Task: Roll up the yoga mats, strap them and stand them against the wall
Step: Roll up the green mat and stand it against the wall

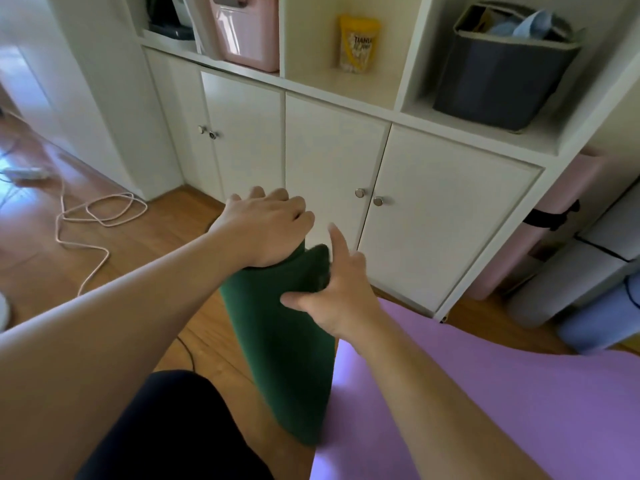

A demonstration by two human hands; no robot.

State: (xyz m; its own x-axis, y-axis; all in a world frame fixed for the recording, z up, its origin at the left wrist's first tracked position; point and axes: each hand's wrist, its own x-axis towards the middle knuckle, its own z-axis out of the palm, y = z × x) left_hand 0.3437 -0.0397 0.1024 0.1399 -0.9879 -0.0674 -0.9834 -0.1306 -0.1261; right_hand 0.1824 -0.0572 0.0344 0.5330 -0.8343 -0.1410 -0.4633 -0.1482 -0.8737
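Black-clad knee (166, 427) at bottom edge, smooth dark fabric. Bare left forearm and right forearm reaching forward from either side. Beside the knee, flat purple yoga mat (485, 393), matte foam, unrolled across the wooden floor (145, 258) of glossy planks. Upright between knee and purple mat: green yoga mat (287, 358), rolled into a thick cylinder, matte dark surface, lower end on the floor at the purple mat's edge, loose outer flap at its top. Left hand (266, 230) capping the roll's upper end, fingers curled over the rim. Right hand (337, 292) pinching the flap near the top, thumb pressed against the roll, index finger raised; both grips clamped on the green roll. Left on the floor, looped pale cable (104, 211). Behind, white cabinet (332, 150) with round metal knobs; open shelves above holding pink bin (249, 32), yellow pouch (358, 43), grey basket (502, 74). Far right, rolled pink mat (561, 220) leaning upright, black strap (550, 216) around it.
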